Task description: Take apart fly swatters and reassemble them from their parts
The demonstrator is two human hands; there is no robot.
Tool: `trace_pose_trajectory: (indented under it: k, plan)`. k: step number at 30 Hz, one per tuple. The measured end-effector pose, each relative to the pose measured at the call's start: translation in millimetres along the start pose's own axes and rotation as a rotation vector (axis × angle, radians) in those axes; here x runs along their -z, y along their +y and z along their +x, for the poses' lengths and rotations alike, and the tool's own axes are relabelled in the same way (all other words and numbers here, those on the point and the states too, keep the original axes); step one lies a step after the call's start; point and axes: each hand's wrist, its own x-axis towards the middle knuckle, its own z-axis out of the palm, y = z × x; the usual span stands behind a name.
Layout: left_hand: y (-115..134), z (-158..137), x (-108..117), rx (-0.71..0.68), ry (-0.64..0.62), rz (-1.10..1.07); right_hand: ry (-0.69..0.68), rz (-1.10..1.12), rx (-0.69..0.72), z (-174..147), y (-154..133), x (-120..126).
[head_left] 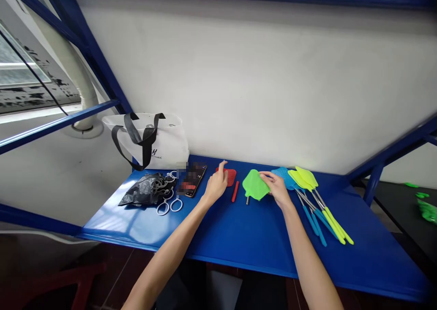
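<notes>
- The right hand (276, 190), right of center in the frame, pinches the edge of a green mesh swatter head (255, 185), held above the worktop (232, 244) with a short metal stub (247, 200) showing beneath it.
- The left hand (215, 185), at center, reaches over a red mesh swatter head (231, 177), one finger extended; whether its fingers grip anything cannot be told.
- Between the hands lies a red handle (235, 191).
- Right of center, blue swatters (282, 173) and yellow-green swatters (309, 178) lie bunched, handles toward the lower right.
- Left of center, a phone (195, 179) lies beside white rings (163, 209) and a crumpled black plastic bag (138, 194); gray loops gather at the bag's right end, its contents hidden.
- Behind them, a white tote bag (167, 141) with black handles stands against the wall, its contents also out of sight.
</notes>
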Motion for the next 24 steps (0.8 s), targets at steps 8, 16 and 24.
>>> trace_pose_trajectory:
  k: [8,16,24]
  plan:
    - [-32.7,18.4,22.6,0.140,0.096,-0.050,-0.333,-0.418,0.304,65.0,-38.4,-108.7]
    - [-21.9,11.6,17.4,0.120,0.061,0.046,-0.071,-0.774,0.515,51.7,-25.1,-94.9]
    - [7.1,-8.2,-18.4,0.009,-0.168,0.057,0.093,-1.140,0.359,-19.0,-5.7,-44.8]
